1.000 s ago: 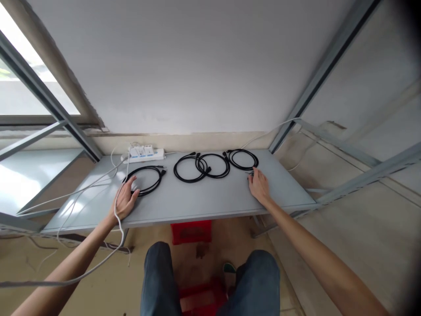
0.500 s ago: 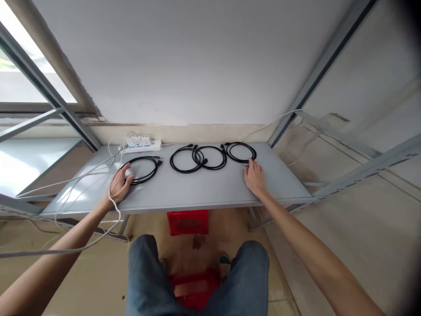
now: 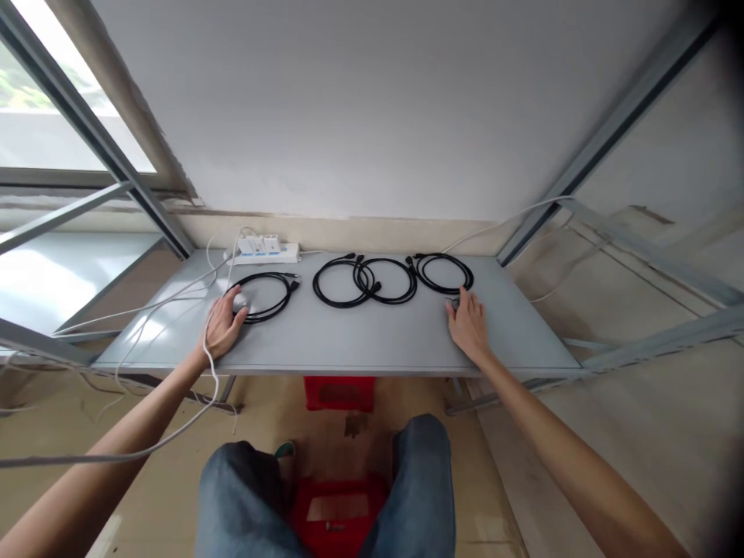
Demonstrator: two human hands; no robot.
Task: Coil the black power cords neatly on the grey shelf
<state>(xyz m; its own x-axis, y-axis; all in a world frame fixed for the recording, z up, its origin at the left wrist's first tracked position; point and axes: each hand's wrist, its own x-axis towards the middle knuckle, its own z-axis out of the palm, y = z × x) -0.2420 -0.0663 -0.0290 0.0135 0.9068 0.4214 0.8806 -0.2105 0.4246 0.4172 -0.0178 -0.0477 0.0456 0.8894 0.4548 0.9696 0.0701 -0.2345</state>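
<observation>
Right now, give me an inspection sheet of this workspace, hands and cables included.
Surface: grey shelf top, glare at its left end.
Job's things: four black cable coils in a row: left coil, second coil overlapping third coil, right coil.
Clutter: white power strip with plugs, back left; small dark item at the right fingertips, too hidden to identify.
Hands: left hand at the left coil, right hand by the right coil's near edge; grip unclear.
Cables: pale cable lies across the left forearm.
Surroundings: metal frame, wall, window at left.
</observation>
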